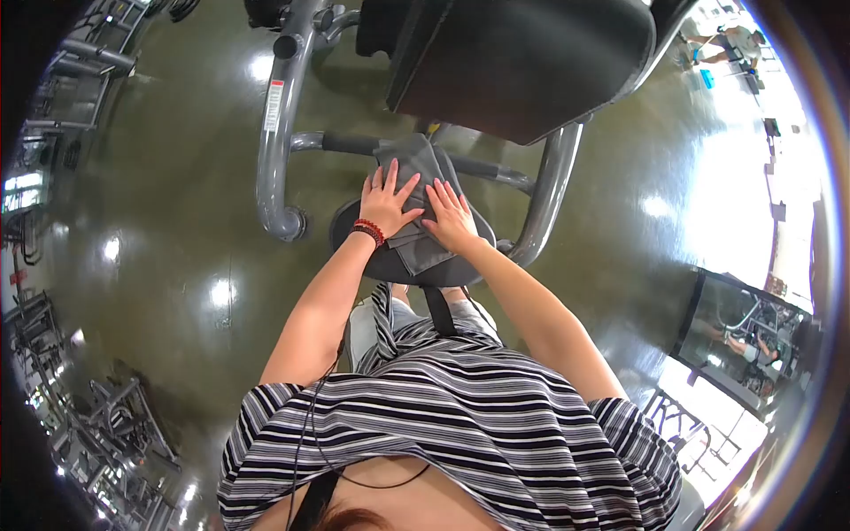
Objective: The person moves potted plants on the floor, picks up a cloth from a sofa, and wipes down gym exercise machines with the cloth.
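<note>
A folded grey cloth [425, 254] lies over the black padded seat [382, 267] of a gym machine. My left hand [384, 205] rests on the cloth with its fingers spread, a red beaded bracelet [368, 232] around the wrist. Just to its right, my right hand [452, 221] presses flat on the same cloth, fingers stretched out. The two thumbs come close together over the middle of the cloth. Parts of the cloth under both palms are hidden.
A large black pad [531, 66] overhangs beyond the seat. Grey metal tubes [276, 168] frame the machine on both sides. Other gym equipment [115, 425] stands at the left. Another person [739, 44] is at the far upper right, near a blue object. A mirror [739, 332] stands at the right.
</note>
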Demonstrator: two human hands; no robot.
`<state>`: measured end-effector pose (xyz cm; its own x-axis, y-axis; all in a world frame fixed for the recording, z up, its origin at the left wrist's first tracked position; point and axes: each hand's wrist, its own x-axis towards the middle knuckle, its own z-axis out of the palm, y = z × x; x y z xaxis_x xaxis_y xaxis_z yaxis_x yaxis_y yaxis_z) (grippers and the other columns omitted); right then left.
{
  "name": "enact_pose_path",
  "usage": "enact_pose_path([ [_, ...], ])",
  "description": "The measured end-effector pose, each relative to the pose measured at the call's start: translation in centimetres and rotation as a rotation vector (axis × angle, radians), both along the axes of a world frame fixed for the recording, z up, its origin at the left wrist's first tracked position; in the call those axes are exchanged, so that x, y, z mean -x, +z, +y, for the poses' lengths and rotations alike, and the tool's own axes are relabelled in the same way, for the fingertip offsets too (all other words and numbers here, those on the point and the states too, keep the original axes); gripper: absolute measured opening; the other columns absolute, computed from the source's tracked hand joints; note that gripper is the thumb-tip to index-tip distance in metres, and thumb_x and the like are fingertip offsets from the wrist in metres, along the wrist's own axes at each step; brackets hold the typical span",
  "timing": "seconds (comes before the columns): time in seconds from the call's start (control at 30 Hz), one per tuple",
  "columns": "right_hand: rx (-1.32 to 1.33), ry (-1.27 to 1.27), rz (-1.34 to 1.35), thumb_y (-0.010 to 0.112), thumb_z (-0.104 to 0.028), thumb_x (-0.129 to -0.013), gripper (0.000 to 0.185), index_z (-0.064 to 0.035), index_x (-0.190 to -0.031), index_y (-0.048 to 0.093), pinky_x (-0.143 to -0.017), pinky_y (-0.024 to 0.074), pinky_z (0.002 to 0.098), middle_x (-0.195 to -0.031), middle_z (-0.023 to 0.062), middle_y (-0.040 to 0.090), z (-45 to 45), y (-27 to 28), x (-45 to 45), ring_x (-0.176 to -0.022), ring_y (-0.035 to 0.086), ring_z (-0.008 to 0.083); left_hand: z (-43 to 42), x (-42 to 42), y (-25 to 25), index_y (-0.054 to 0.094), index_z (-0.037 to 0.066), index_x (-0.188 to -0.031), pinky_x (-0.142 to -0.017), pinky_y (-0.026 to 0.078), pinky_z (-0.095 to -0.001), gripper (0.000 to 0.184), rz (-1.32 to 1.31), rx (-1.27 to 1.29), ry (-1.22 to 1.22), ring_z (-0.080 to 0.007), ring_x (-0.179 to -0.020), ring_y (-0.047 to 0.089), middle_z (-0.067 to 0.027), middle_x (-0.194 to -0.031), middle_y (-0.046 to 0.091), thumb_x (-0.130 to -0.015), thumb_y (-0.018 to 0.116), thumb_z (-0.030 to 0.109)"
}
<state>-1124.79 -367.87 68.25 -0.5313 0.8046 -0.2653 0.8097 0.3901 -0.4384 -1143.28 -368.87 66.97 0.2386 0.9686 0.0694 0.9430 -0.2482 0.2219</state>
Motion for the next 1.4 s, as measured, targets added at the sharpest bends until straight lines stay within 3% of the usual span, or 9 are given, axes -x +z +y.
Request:
enact_pose_path([
  [0.07,-0.032,0.054,-0.003,0.061,-0.031,-0.078,0.074,-0.0088,-0.138,0.024,-0.107,0.0172,0.0473,-0.146,0.0111,0.018,-0.4,0.2,1.2,-0.136,0.015,0.0276,-1.4,1.4,0.1,0.036,0.028,-0.135,-0.1,0.03,-0.0493,0.065,-0.022,-0.024,0.025,-0.0424,-0.118,0.039,-0.0216,-0.138,0.03,-0.078,0.054,0.055],
  [0.17,-0.056,0.144,0.001,0.061,-0.032,-0.078,0.074,-0.0087,-0.138,0.025,-0.107,0.0173,0.048,-0.146,0.0107,0.019,-1.2,0.6,3.0,-0.135,0.016,0.0281,-3.5,3.2,1.0,0.035,0.026,-0.135,-0.101,0.028,-0.0495,0.064,-0.021,0.02,0.078,-0.0423,-0.119,0.037,-0.0221,-0.137,0.03,-0.079,0.053,0.053],
  [0.47,-0.072,0.326,0.026,0.061,-0.034,-0.077,0.074,-0.0078,-0.138,0.028,-0.107,0.0175,0.0479,-0.145,0.0104,0.02,-4.8,1.4,5.8,-0.135,0.017,0.0269,-10.7,5.3,1.0,0.036,0.02,-0.135,-0.104,0.022,-0.0506,0.065,-0.097,0.034,0.244,-0.0436,-0.128,0.023,-0.0219,-0.142,0.02,-0.079,0.058,0.045],
  [0.67,-0.061,0.315,0.053,0.06,-0.034,-0.079,0.071,-0.0081,-0.137,0.029,-0.108,0.0155,0.0467,-0.145,0.0092,0.022,-6.4,1.9,4.4,-0.135,0.017,0.025,-12.6,3.0,1.5,0.036,0.015,-0.135,-0.105,0.016,-0.0535,0.062,-0.018,0.06,0.286,-0.0443,-0.13,0.016,-0.0241,-0.143,0.017,-0.083,0.053,0.044],
  [0.93,-0.06,0.176,0.054,0.062,-0.033,-0.077,0.073,-0.0083,-0.137,0.029,-0.108,0.0139,0.0462,-0.145,0.0085,0.023,-8.4,1.7,-2.9,-0.135,0.018,0.0231,-11.6,-2.5,1.8,0.034,0.014,-0.135,-0.101,0.015,-0.0615,0.071,-0.058,0.104,0.061,-0.0469,-0.13,0.014,-0.0268,-0.141,0.016,-0.076,0.06,0.044],
  [1.23,-0.078,-0.074,-0.065,0.058,-0.034,-0.081,0.071,-0.008,-0.138,0.026,-0.108,0.0138,0.0462,-0.145,0.0098,0.021,-9.9,0.9,-10.5,-0.135,0.018,0.0242,-7.2,-9.9,0.4,0.036,0.017,-0.134,-0.102,0.014,-0.0603,0.07,-0.065,0.064,-0.235,-0.044,-0.131,0.014,-0.0258,-0.141,0.019,-0.076,0.058,0.049],
  [1.27,-0.032,-0.069,-0.109,0.053,-0.033,-0.084,0.071,-0.0059,-0.14,0.019,-0.109,0.0129,0.0452,-0.146,0.0119,0.016,-9.9,0.8,-11.2,-0.136,0.014,0.0251,-6.8,-10.7,0.2,0.036,0.017,-0.134,-0.103,0.013,-0.06,0.069,-0.054,0.07,-0.26,-0.0436,-0.131,0.013,-0.0255,-0.141,0.018,-0.077,0.057,0.049],
  [1.4,0.036,-0.202,-0.118,0.053,-0.03,-0.084,0.072,-0.0003,-0.139,0.018,-0.109,0.0136,0.042,-0.145,0.0162,0.016,-10.2,-0.4,-12.4,-0.136,0.016,0.0266,-5.0,-13.1,-0.1,0.036,0.018,-0.135,-0.104,0.011,-0.0581,0.067,-0.004,0.103,-0.347,-0.0413,-0.133,0.012,-0.024,-0.143,0.017,-0.079,0.053,0.051],
])
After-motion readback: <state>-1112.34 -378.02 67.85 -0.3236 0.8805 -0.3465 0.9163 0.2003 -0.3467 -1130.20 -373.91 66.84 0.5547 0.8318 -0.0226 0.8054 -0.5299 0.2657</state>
